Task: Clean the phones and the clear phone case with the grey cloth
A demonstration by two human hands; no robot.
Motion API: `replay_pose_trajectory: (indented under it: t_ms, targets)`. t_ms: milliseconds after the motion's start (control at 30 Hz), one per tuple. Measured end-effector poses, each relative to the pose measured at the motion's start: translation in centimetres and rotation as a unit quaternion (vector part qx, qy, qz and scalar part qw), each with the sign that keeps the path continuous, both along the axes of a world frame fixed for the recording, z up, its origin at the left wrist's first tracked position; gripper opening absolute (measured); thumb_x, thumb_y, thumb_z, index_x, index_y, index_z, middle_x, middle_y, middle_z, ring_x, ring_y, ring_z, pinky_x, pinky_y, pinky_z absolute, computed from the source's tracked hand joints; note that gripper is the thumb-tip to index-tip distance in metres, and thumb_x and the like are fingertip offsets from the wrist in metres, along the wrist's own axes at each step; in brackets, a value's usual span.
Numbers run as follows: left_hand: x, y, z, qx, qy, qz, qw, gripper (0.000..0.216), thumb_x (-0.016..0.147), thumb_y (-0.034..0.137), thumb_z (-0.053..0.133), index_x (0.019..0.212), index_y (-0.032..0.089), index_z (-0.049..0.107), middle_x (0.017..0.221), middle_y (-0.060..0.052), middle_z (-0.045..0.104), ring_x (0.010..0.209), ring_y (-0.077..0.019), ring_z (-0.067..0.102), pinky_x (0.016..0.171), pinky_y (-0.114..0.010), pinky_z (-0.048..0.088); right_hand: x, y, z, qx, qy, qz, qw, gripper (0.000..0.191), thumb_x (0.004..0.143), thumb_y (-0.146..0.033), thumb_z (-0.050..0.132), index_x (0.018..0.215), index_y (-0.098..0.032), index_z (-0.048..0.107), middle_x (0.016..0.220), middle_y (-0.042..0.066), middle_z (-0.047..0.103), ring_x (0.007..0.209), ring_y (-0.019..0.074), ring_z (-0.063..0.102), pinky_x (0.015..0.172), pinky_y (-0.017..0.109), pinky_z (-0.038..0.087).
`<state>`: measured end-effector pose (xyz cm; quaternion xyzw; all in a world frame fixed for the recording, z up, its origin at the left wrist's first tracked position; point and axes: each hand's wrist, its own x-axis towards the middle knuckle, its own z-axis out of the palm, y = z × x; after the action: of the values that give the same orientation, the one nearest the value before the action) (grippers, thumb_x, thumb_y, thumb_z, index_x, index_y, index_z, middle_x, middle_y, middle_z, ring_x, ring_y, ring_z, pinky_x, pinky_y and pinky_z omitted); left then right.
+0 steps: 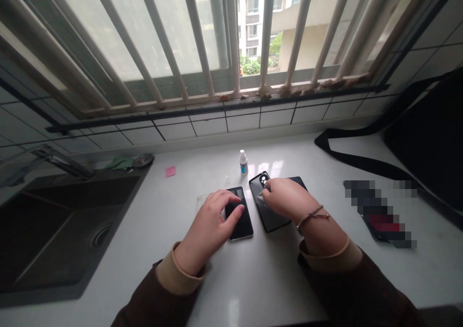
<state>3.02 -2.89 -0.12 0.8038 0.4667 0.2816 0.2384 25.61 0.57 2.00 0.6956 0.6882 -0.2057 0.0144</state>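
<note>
The left hand (pixel 213 221) lay on a flat, black, rectangular smartphone (pixel 241 225) that rested screen-up on the glossy white surface (pixel 253 279). Its grip was apart. The fingers were spread over the far half of the glass and the thumb stretched across the screen, so the phone was held down rather than clasped. The near end of the phone showed clear of the hand.

Just right of the phone, across a narrow strip of bare surface, lay a black rectangular phone case (pixel 270 222) with a camera cut-out at its far left corner. It was slightly turned, with that far end leaning left. The right hand (pixel 289 201), with a thin braided bracelet at the wrist, covered the middle of the case. Its grip was together, the fingertips bunched on a small, pale, translucent sheet (pixel 261 200) pressed to the case just below the cut-out.

Beyond both items stood a small white dropper bottle with a blue label (pixel 243 162), upright and apart from them. A pink sticky note (pixel 170 171) lay farther left. A dark sunken sink (pixel 72 192) filled the left side, and a black bag with a long strap (pixel 427 139) sat at the right.
</note>
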Motion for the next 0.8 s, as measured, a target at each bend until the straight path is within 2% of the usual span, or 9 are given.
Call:
replay_pose_trajectory:
  t_ms: [200, 367, 633, 733, 800]
  targets:
    - [0.1, -0.3, 0.0, 0.006, 0.005, -0.029, 1.0, 0.013, 0.101, 0.031, 0.065, 0.11, 0.024, 0.073, 0.119, -0.007, 0.072, 0.117, -0.0256, 0.063, 0.106, -0.044, 0.049, -0.4, -0.5, 0.1, 0.0, -0.016, 0.048, 0.999, 0.028, 0.101, -0.024, 0.051, 0.104, -0.016, 0.078, 0.105, 0.017, 0.08, 0.098, 0.0282, 0.076, 0.071, 0.031, 0.045]
    - [0.1, -0.3, -0.4, 0.011, 0.011, -0.06, 0.998, 0.014, 0.101, 0.03, 0.066, 0.111, 0.024, 0.073, 0.12, -0.009, 0.072, 0.117, -0.0263, 0.063, 0.105, -0.045, 0.05, -1.2, -1.3, 0.1, 0.02, -0.05, 0.051, 0.997, 0.028, 0.104, -0.022, 0.049, 0.112, -0.013, 0.075, 0.103, 0.02, 0.078, 0.097, 0.0305, 0.077, 0.077, 0.034, 0.051]
    - [0.3, -0.5, -0.7, 0.012, 0.054, -0.102, 0.993, 0.016, 0.101, 0.033, 0.066, 0.113, 0.024, 0.074, 0.125, -0.009, 0.072, 0.123, -0.0275, 0.061, 0.113, -0.048, 0.047, -1.2, -1.5, 0.3, 0.021, -0.085, 0.025, 0.996, 0.026, 0.103, -0.017, 0.051, 0.113, -0.012, 0.075, 0.105, 0.021, 0.076, 0.099, 0.0313, 0.077, 0.077, 0.035, 0.054]
    - [0.2, -0.5, -0.7, 0.008, 0.053, -0.095, 0.994, 0.016, 0.101, 0.032, 0.066, 0.113, 0.024, 0.074, 0.125, -0.009, 0.071, 0.122, -0.0272, 0.061, 0.112, -0.047, 0.048, -0.3, -1.2, 0.4, 0.055, -0.093, -0.005, 0.994, 0.03, 0.105, -0.018, 0.047, 0.112, -0.014, 0.075, 0.113, 0.021, 0.074, 0.098, 0.0285, 0.077, 0.077, 0.032, 0.052]
    - [0.2, -0.5, -0.7, 0.006, 0.052, -0.09, 0.995, 0.016, 0.101, 0.032, 0.066, 0.113, 0.024, 0.074, 0.125, -0.009, 0.071, 0.122, -0.0271, 0.061, 0.111, -0.047, 0.049, 0.7, -0.8, 0.5, 0.081, -0.097, -0.043, 0.991, 0.031, 0.106, -0.02, 0.045, 0.112, -0.014, 0.075, 0.111, 0.02, 0.075, 0.096, 0.0276, 0.076, 0.075, 0.032, 0.05]
